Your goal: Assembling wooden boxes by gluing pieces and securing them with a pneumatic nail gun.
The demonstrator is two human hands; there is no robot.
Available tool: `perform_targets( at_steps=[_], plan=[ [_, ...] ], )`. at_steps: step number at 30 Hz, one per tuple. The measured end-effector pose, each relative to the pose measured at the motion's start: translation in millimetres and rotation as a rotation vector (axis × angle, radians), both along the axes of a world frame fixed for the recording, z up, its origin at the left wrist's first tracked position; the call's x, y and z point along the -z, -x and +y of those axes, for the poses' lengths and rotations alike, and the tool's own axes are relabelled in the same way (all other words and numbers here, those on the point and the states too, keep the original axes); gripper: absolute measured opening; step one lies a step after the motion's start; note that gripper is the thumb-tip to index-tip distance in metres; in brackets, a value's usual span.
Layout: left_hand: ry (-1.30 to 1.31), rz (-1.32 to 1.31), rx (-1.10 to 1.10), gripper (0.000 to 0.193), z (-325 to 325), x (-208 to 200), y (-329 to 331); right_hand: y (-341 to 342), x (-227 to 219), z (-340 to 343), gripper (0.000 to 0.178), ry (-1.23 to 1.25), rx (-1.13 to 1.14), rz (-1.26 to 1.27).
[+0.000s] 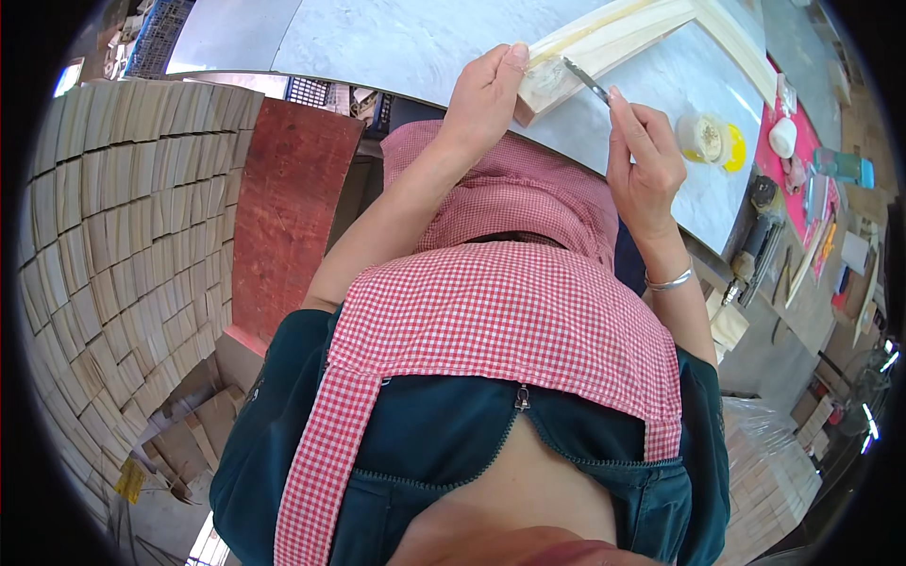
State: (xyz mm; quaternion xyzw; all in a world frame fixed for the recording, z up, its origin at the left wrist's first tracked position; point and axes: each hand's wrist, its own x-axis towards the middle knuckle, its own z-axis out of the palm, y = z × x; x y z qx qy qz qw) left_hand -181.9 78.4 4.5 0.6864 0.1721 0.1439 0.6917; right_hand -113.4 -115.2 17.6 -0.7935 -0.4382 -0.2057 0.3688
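Note:
A pale wooden frame (pixel 615 40) with a bent outline lies across the far part of the table, its near end at the table's front edge. My left hand (pixel 481 102) is closed on that near end, thumb on top. Between the thumb and fingers of my right hand (pixel 645 156) is a narrow metal spatula (pixel 586 79), its tip at the frame's upper face. A yellowish streak runs along the wood. Just right of my right hand stands an open tub (pixel 699 134) of pale, crumbly-looking stuff, beside a round yellow thing (pixel 735 149).
The light grey table (pixel 377 42) spans the far side. Stacked wood blocks (pixel 123 208) and a reddish-brown board (pixel 288 189) rise at left. On the right are a pink sheet (pixel 798 193), a blue-green bottle (pixel 843 168) and a dark power tool (pixel 757 241).

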Motion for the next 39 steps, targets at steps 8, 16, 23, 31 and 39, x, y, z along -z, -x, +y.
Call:
perform_targets(
  at_steps=[8,16,23,31,39],
  plan=[
    [0.026,0.01,-0.001,0.038,0,-1,0,7,2,2,0.037,0.069,-0.037,0.049],
    [0.015,0.012,-0.002,0.038,-1,2,1,9,-11,-6,0.035,0.16,-0.051,0.086],
    [0.013,0.006,-0.01,0.038,-4,3,-1,6,-14,-23,0.034,0.181,-0.056,0.089],
    [0.063,0.058,-0.092,0.035,-5,-2,1,-2,-10,-52,0.03,-0.063,0.198,0.104],
    [0.048,0.216,-0.085,0.049,2,-9,1,-67,48,-177,0.024,-0.093,0.71,-0.009]
  ],
)
